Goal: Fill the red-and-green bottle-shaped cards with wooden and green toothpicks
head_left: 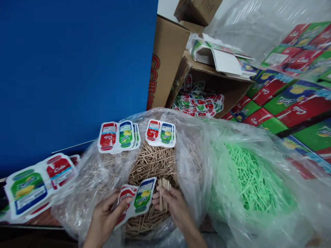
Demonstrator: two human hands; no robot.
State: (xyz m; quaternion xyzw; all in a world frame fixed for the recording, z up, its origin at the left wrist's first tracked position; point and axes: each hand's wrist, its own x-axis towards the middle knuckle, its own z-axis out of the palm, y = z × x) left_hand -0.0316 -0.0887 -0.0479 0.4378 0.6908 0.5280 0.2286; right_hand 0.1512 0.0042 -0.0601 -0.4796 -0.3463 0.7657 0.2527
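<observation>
My left hand [106, 215] grips a printed packet [136, 199] with red, green and blue drink labels, thumb on its front. My right hand [173, 205] pinches a small bundle of brown sticks [163, 196] upright, right beside the packet's edge. Both hands hover over a clear plastic bag [108, 165] full of loose brown sticks [152, 162]. Two stacks of the same packets, one at the left [118, 136] and one at the right [160, 133], rest on the far side of that bag.
A second clear bag holds green sticks [248, 179] on the right. More packets lie at the far left [36, 186] and in an open cardboard box [199, 101]. Wrapped colourful cartons [292, 100] pile up at the right. A blue panel [77, 69] stands behind.
</observation>
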